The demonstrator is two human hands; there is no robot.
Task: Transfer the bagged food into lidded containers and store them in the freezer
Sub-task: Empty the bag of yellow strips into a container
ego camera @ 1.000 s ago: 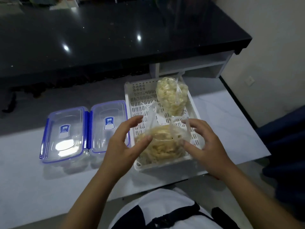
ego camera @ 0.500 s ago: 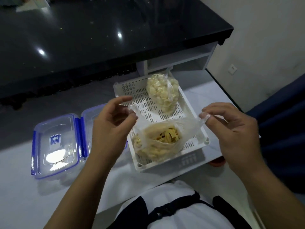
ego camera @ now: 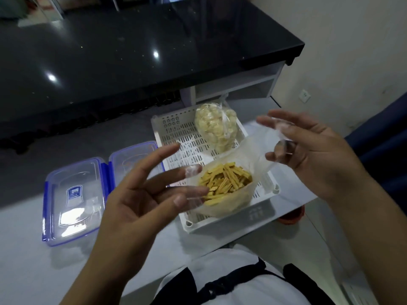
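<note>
A clear bag of yellow stick-shaped snacks sits at the near end of a white perforated tray, its mouth stretched wide. My left hand holds the bag's left rim, with the film lying over its fingertips. My right hand holds the right rim, raised above the tray. A second, tied bag of pale round pieces lies at the tray's far end. Two clear containers with blue-clipped lids stand left of the tray: one in full view, the other partly hidden behind my left hand.
The tray and containers rest on a white table. A raised black countertop runs behind it. A dark blue seat stands to the right by the wall. A reddish object shows below the table's right edge.
The bag's mouth has been pulled wider, exposing the yellow sticks. My hands have risen and spread apart, and the camera has moved closer.
</note>
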